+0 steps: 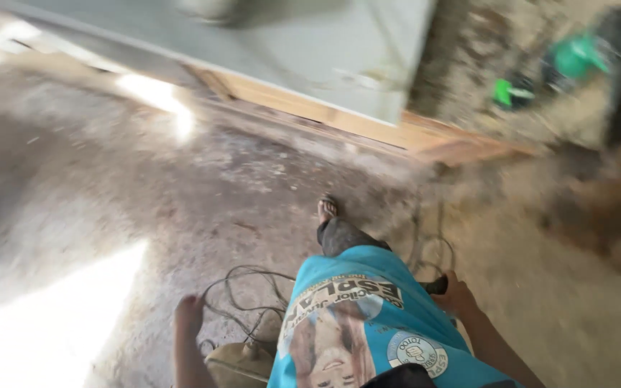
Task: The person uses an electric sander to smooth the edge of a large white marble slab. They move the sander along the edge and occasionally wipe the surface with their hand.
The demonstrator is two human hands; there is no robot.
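I look down along my turquoise printed shirt (357, 316) at a dusty concrete floor (181, 187). My left hand (188, 312) hangs at my side with its fingers curled in, nothing visible in it, just above a tangle of thin dark cable (242, 298) on the floor. My right hand (456, 296) is closed around a small dark object (436, 286) from which a cable seems to run; motion blur hides what it is. One foot in a sandal (327, 208) steps forward ahead of me.
A grey panel (310, 43) lies on a long wooden board (368, 129) across the top. A rough wall (468, 65) and green plastic items (576, 57) are at the upper right. A tan bag (242, 363) sits by my left leg. Sunlight patches mark the floor at left.
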